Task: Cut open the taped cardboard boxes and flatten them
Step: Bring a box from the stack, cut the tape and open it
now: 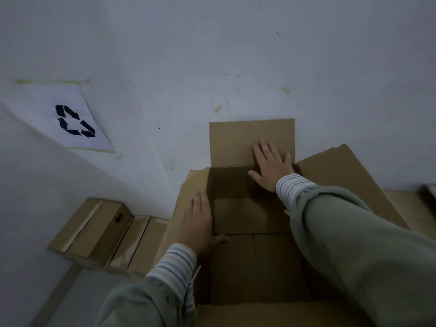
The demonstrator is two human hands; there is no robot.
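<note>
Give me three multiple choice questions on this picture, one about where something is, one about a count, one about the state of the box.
1. Where is the recycling sign?
A. on the wall, left of the open box
B. inside the box
C. on the person's sleeve

2. How many hands touch the box?
A. none
B. one
C. two

3. The box's top is
A. taped shut
B. open, flaps spread
C. crushed flat

Answers: 1 A, the sign hangs on the wall at left. 2 C, the left hand and right hand both press on cardboard. 3 B, the flaps stand outward and the inside shows.
</note>
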